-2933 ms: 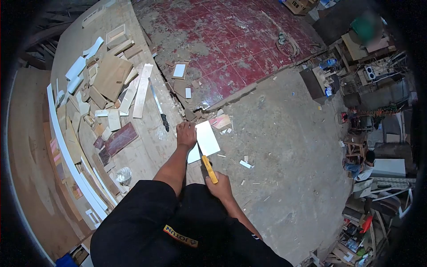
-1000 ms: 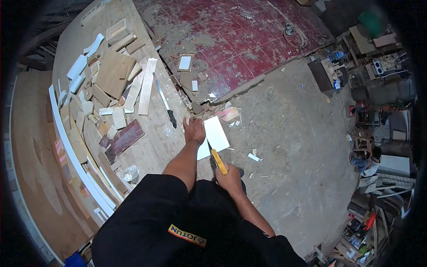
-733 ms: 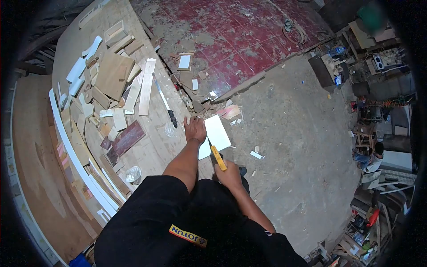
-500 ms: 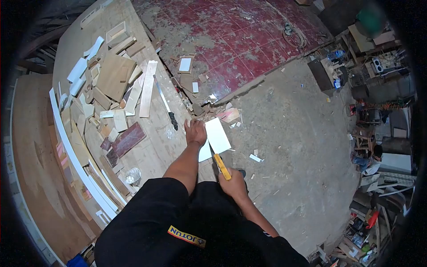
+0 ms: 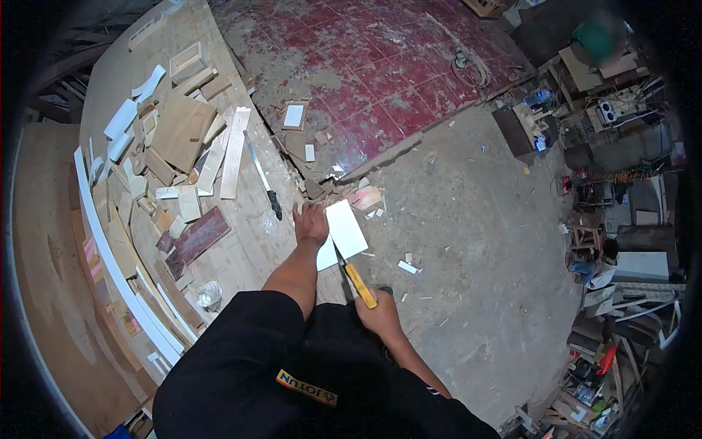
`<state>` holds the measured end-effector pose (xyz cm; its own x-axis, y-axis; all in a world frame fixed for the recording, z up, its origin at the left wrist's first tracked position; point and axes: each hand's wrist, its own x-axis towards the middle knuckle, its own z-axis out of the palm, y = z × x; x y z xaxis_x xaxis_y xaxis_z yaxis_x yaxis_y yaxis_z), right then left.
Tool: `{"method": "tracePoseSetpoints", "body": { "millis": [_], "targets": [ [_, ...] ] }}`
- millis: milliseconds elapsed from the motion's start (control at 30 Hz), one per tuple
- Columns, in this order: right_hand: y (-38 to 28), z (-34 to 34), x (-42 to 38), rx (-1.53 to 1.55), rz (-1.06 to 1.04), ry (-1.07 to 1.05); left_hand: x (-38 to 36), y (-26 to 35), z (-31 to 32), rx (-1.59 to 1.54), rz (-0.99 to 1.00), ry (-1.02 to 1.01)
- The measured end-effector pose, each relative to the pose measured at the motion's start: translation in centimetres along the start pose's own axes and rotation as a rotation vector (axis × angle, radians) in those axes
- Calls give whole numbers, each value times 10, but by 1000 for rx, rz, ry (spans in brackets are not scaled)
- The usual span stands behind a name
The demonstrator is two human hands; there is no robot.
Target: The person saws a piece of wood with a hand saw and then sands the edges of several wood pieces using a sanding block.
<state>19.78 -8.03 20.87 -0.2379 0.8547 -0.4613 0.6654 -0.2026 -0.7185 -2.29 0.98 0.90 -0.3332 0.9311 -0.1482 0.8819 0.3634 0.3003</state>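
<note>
Our right hand [image 5: 379, 312] is wrapped around the saw [image 5: 357, 281] at the board's [image 5: 346, 228] near edge. Our left hand [image 5: 311, 225] rests, fingers spread, over the board's left side.

Left hand [image 5: 312, 224] covers part of white board [image 5: 345, 233]. Right hand [image 5: 380, 314] partly hides yellow handle [image 5: 357, 282]; fingertips tucked out of sight. Blade [image 5: 338, 254]: teeth, if any, too fine to tell. Green shape [image 5: 596, 40], far corner, blurred. Cardboard box [image 5: 488, 6] cut off at top edge; blue item [image 5: 117, 432] likewise at bottom.
</note>
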Motion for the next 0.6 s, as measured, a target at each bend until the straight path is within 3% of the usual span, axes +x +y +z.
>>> {"method": "tracePoseSetpoints", "body": {
  "millis": [300,600],
  "targets": [
    [9,41,52,-10,-1,39,-1,1,2,13,-31,-70],
    [11,4,-4,-11,-5,-9,-2,3,2,19,-14,-26]
  ]
}}
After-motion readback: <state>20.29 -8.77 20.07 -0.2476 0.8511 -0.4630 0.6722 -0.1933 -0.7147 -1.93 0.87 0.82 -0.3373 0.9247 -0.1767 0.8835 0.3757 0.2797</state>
